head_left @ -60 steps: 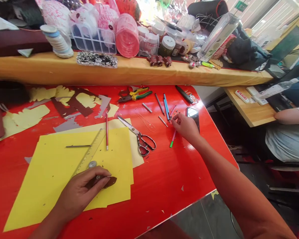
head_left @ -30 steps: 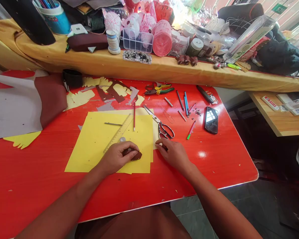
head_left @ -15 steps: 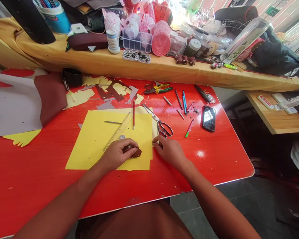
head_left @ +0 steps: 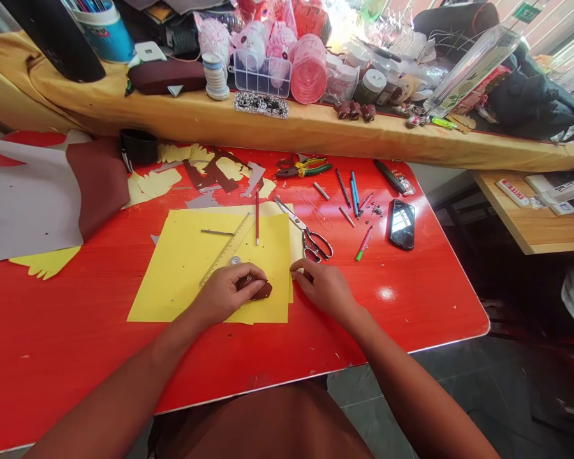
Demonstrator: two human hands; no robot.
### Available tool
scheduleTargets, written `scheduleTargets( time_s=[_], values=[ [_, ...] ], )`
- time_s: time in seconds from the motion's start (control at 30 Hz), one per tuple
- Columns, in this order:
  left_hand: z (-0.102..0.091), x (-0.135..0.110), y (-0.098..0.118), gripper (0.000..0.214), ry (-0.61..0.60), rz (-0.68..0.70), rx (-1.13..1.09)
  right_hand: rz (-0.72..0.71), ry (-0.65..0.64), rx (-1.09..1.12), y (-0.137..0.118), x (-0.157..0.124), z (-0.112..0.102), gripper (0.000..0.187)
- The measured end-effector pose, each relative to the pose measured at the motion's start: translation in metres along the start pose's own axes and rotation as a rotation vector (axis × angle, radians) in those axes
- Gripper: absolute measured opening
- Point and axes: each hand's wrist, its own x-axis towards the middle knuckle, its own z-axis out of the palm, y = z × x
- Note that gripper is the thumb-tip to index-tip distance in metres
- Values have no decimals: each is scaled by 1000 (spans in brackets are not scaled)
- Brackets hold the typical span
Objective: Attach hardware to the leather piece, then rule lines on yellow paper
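The left hand point(head_left: 224, 296) is pinching a small dark brown piece, probably leather point(head_left: 264, 292), on the lower right of the yellow card point(head_left: 165, 293). The half-open right hand point(head_left: 323, 290) is resting just below the scissors point(head_left: 310, 245), whose open blades could nick it, and a loosening grip could let the piece slip.

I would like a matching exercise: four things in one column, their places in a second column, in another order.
Things:
1. left hand
2. right hand
3. scissors
4. black smartphone

Places:
A. blades on the pale yellow sheet, handles on the red table
B. face up, right of the scissors
C. over a dark brown piece
D. fingertips at the yellow paper's edge

Pairs: 1-C, 2-D, 3-A, 4-B
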Motion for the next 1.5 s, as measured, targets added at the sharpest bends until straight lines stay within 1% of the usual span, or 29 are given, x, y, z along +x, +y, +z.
scheduleTargets(
  time_s=[0.13, 0.37, 0.73, 1.1, 1.17, 1.33, 1.5],
  values=[
    [0, 0, 0, 21, 5, -5, -6, -9, 3, -3, 0, 1, 1, 19],
    [-2, 0, -1, 22, -5, 15, 70, -28, -10, -43, 1, 0, 2, 22],
    [-1, 1, -2, 22, -4, 22, 89, 49, -58, -87, -9, 3, -2, 17],
    [0, -1, -3, 19, -7, 46, 135, 32, -44, -90, -13, 1, 1, 21],
    [0, -1, -3, 20, -9, 47, 143, 25, -51, -87, -15, 1, 4, 19],
    [-1, -1, -3, 22, -17, 50, 157, 19, -63, -130, -22, 3, 10, 8],
    [-1, -1, 0, 21, -11, 42, 151, 57, -77, -161, -23, 2, 8, 9]
  ],
)
